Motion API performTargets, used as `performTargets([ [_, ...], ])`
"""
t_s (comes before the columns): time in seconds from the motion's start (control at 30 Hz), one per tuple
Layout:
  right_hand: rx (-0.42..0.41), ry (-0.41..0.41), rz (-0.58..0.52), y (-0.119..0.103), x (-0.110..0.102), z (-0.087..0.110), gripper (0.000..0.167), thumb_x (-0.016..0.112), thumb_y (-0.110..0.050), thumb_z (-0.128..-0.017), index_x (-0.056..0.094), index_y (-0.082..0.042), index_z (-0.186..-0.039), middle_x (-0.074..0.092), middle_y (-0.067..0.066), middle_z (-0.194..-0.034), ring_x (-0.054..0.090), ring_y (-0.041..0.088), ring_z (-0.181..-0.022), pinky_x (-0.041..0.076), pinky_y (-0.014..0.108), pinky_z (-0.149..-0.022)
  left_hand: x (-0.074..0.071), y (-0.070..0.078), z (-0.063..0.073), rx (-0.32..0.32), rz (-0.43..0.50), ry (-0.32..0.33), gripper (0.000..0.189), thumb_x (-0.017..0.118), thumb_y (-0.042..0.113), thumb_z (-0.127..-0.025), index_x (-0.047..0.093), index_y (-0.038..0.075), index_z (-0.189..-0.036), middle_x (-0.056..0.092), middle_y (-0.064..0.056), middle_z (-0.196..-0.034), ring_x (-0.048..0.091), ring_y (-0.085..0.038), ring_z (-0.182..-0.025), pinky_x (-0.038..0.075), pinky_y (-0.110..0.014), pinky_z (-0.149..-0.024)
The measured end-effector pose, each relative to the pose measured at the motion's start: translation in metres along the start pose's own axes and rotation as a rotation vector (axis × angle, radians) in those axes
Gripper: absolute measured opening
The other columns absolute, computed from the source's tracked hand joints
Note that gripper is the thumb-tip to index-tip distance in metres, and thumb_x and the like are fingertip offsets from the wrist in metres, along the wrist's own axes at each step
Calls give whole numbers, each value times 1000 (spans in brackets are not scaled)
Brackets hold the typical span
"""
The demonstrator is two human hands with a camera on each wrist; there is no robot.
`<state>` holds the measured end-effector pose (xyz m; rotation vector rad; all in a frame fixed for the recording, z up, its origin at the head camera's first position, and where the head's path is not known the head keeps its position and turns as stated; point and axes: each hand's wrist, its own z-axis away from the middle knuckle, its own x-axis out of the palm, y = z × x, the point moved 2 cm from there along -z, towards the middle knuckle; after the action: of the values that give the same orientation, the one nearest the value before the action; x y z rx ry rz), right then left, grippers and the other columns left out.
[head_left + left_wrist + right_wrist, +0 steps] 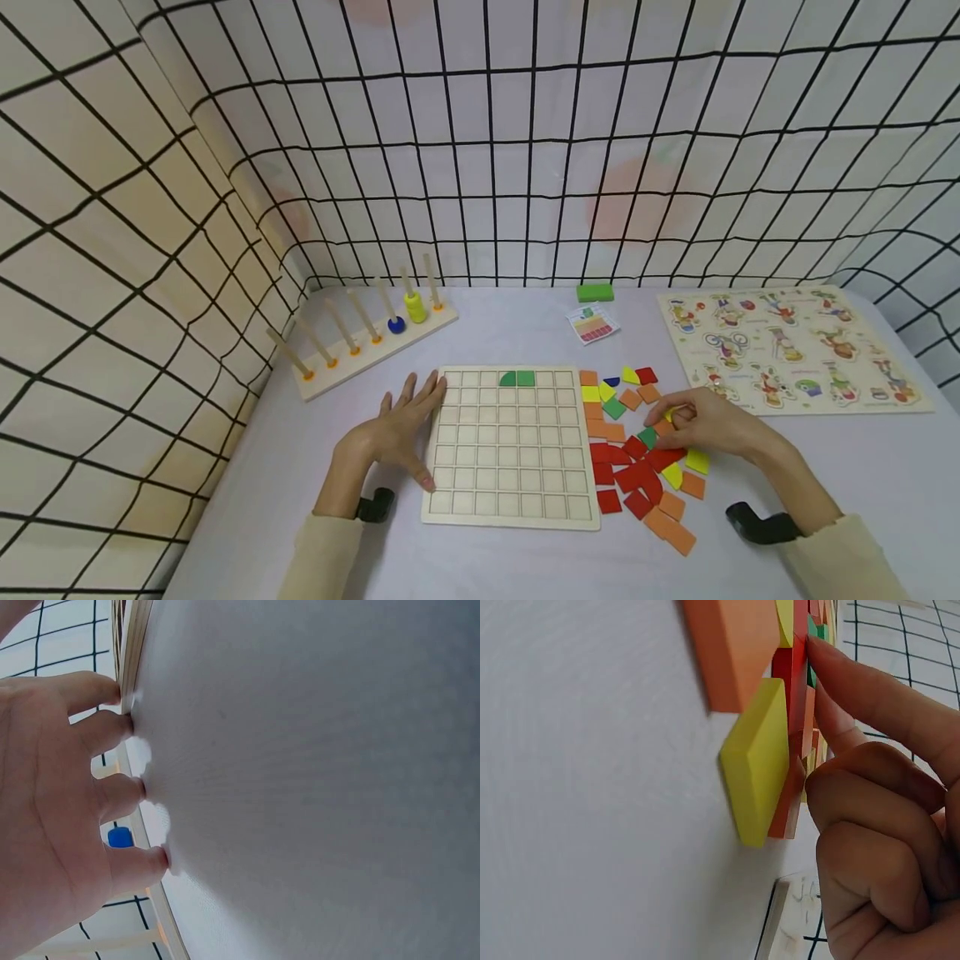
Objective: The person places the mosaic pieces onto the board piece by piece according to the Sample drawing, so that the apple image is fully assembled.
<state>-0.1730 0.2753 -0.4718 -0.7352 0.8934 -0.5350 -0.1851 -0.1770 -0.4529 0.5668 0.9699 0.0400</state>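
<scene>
A pale wooden grid board lies on the table, holding a green quarter-round tile and a green square tile in its top row. At its left edge rests my left hand, fingers spread; in the left wrist view, the fingertips touch the white cloth and the board's side. Over the loose tiles on the right, my right hand pinches a green tile between thumb and index finger, its other fingers curled in. Red tiles and a yellow tile lie close by.
Behind the left hand stands a wooden peg rack with blue and yellow beads. A small picture card and a green block are at the back. A picture puzzle board lies at the right. Black netting encloses the table.
</scene>
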Motion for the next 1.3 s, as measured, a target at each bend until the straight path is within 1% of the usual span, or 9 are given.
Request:
performTargets([
  [0.13, -24, -13, 1, -2, 1, 0, 33, 82, -20, -88, 72, -3, -114, 41, -2, -63, 40, 10, -56, 31, 27, -57, -1, 0, 1, 0, -1, 1, 154, 103, 32, -51, 3, 15, -168, -8, -7, -176, -17, -38, -160, -6, -68, -127],
  [0.23, -19, -12, 10, -4, 3, -1, 32, 82, -21, -87, 73, -4, -112, 42, -2, -62, 40, 10, -54, 32, 26, -55, -2, -1, 2, 0, 2, 0, 154, 103, 31, -51, 3, 15, -168, -8, -7, -176, -17, -38, -160, -6, -68, -127],
  [0.37, 12, 34, 48, -6, 5, -3, 30, 83, -25, -86, 74, -7, -109, 42, -4, -60, 43, 11, -56, 32, 25, -55, -2, -1, 2, 7, 6, 3, 154, 103, 30, -52, 3, 14, -168, -9, -8, -175, -17, -39, -160, -7, -69, -127],
  [0.57, 46, 101, 76, -7, 4, -3, 29, 83, -26, -86, 73, -7, -106, 39, -4, -61, 45, 14, -61, 32, 25, -56, -2, -1, 2, 11, 14, 5, 153, 103, 30, -52, 4, 13, -168, -8, -8, -176, -17, -39, -160, -7, -69, -126],
  [0.67, 57, 115, 80, -7, 5, -2, 30, 83, -26, -87, 72, -7, -107, 39, -4, -63, 47, 15, -67, 33, 25, -58, -2, -1, 2, 9, 19, 3, 153, 103, 30, -52, 4, 13, -168, -8, -8, -176, -18, -39, -160, -7, -69, -127],
  [0.8, 64, 126, 87, -5, 6, -1, 31, 84, -26, -86, 73, -8, -109, 37, -3, -64, 47, 15, -69, 33, 26, -59, -2, -1, 3, 19, 20, 4, 153, 103, 29, -52, 4, 13, -168, -8, -9, -175, -17, -40, -160, -7, -70, -126],
  [0.97, 56, 147, 89, -11, 9, -3, 34, 85, -27, -85, 73, -7, -109, 40, -3, -61, 46, 14, -61, 33, 25, -55, -3, -1, 3, 31, 17, 7, 152, 103, 29, -52, 4, 11, -167, -8, -9, -175, -17, -40, -160, -7, -71, -126],
  [1.1, 48, 139, 46, -15, 12, -5, 37, 85, -26, -85, 71, -4, -112, 43, -3, -60, 45, 12, -56, 34, 24, -52, -2, 0, 2, 38, 15, 3, 152, 102, 29, -53, 4, 11, -167, -8, -9, -175, -17, -40, -160, -7, -71, -125],
  [1.3, 31, 135, 45, -17, 13, -7, 36, 85, -21, -85, 71, -3, -113, 40, -3, -60, 41, 12, -54, 32, 24, -51, -2, 0, 3, 38, 22, 2, 152, 102, 29, -52, 4, 11, -167, -7, -9, -175, -17, -40, -160, -7, -71, -125],
])
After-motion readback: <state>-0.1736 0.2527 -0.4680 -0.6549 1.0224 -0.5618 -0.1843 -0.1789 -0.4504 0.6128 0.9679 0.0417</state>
